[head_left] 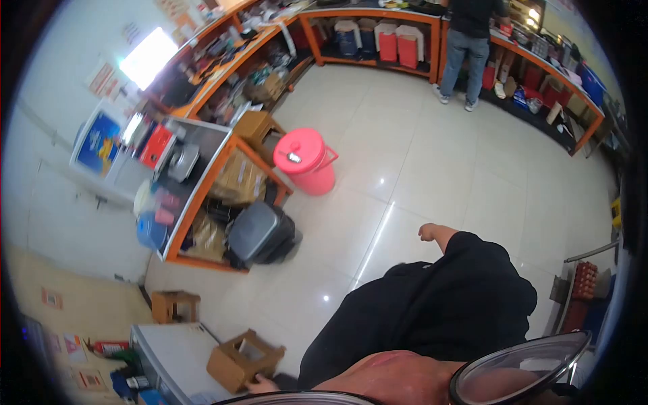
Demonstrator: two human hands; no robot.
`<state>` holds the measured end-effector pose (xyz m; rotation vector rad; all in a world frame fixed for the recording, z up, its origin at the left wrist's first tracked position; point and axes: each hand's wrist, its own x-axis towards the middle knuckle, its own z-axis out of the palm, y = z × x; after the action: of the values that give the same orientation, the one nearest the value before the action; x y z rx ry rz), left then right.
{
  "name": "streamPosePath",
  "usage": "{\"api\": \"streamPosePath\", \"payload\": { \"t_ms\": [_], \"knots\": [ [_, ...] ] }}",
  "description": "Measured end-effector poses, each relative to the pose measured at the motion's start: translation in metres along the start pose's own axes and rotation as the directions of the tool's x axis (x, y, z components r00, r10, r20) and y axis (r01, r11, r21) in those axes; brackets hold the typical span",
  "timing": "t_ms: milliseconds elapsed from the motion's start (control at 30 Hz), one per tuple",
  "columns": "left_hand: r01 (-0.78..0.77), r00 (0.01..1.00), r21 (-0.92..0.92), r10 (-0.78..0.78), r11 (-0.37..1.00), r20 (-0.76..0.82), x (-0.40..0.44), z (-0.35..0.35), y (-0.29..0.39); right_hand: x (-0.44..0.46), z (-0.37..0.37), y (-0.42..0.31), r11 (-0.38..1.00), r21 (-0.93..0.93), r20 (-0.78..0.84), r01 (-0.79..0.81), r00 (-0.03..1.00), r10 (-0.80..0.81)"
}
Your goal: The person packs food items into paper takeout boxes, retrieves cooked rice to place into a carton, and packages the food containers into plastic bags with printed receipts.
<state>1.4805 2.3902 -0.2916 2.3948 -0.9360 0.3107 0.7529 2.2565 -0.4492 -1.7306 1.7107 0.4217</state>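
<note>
My left hand (262, 385) is at the bottom edge of the view, its fingers closed against the edge of a brown stool (226, 368). The stool looks tilted, and part of my left hand is cut off by my glasses frame. Extended in front of my black shirt, my right hand (426, 232) hangs over the tiled floor (378, 223) with its fingers curled in. Nothing shows in it.
A pink lidded bucket (312, 177) and a grey-lidded bin (255, 233) stand beside an orange-framed counter (196, 202). Another stool (174, 307) is near a white cabinet (172, 351). At the far counter (378, 12) stands a person (468, 47). Egg trays (583, 280) are at right.
</note>
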Motion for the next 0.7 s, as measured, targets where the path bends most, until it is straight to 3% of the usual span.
{"api": "streamPosePath", "payload": {
  "t_ms": [67, 167, 233, 333, 467, 567, 700],
  "knots": [
    [-0.058, 0.987, -0.034, 0.063, 0.998, 0.150, -0.014, 0.041, 0.061, 0.031, -0.007, 0.043, 0.994, -0.106, 0.147, -0.002, 0.989, 0.018],
    [-0.168, 0.918, -0.076, 0.184, 0.983, 0.351, -0.027, 0.098, 0.156, 0.058, -0.041, 0.070, 0.977, 0.207, -0.081, -0.060, 0.994, 0.078],
    [-0.226, 0.846, -0.098, 0.245, 0.969, 0.474, -0.035, 0.133, 0.218, 0.085, -0.077, 0.069, 0.957, 0.283, -0.216, 0.059, 0.976, 0.004],
    [-0.285, 0.728, -0.111, 0.290, 0.952, 0.621, -0.041, 0.184, 0.303, 0.120, -0.157, 0.061, 0.860, 0.484, -0.250, 0.161, 0.967, -0.040],
    [-0.324, 0.605, -0.059, 0.255, 0.944, 0.754, -0.037, 0.261, 0.390, 0.170, -0.248, 0.084, 0.815, 0.556, -0.249, 0.163, 0.968, -0.024],
    [-0.360, 0.539, -0.008, 0.215, 0.933, 0.815, -0.016, 0.321, 0.445, 0.229, -0.251, 0.158, 0.884, 0.459, -0.347, 0.090, 0.934, 0.086],
    [-0.416, 0.482, -0.018, 0.238, 0.909, 0.843, 0.030, 0.398, 0.547, 0.201, -0.236, 0.235, 0.698, 0.664, -0.291, -0.268, 0.767, 0.572]
  ]
}}
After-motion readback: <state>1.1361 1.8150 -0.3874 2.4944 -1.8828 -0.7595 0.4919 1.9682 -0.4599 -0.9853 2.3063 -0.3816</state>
